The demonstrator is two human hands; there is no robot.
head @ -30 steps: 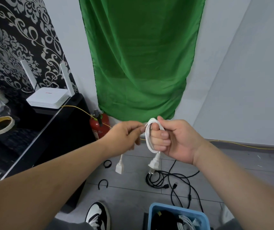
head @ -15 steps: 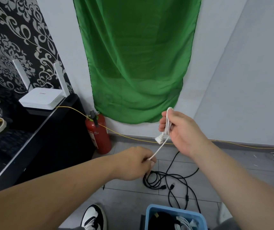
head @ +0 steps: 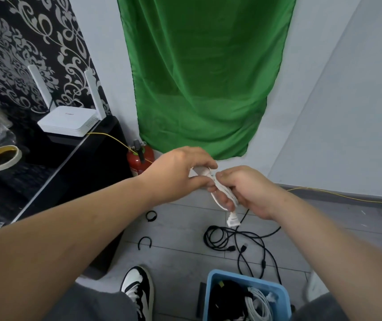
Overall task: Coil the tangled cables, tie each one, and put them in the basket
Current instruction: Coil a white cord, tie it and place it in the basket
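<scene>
1. Head view: white cable (head: 224, 193), coiled, slanted down-right, plug lowermost.
2. Grip: right hand (head: 251, 193) curled round its middle; left hand (head: 176, 173) pinched its upper end.
3. Destination: blue basket (head: 210, 283) stood below, nearer right hand.

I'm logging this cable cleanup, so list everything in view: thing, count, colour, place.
white cable: 1, white, gripped by both hands, plug dangling
black cables: tangle, count unclear, black, floor beyond basket
basket: 1, blue, floor at bottom, coiled cables inside
black loops: 2, black, floor left of tangle
router: 1, white, on cabinet
cabinet: 1, black, left
tape roll: 1, beige, on cabinet
fire extinguisher: 1, red, beside cabinet
cloth: 1, green, on wall
yellow wire: 1, yellow, along wall base
black-and-white shoe: 1, bottom
left hand, right hand: 2, centre
</scene>
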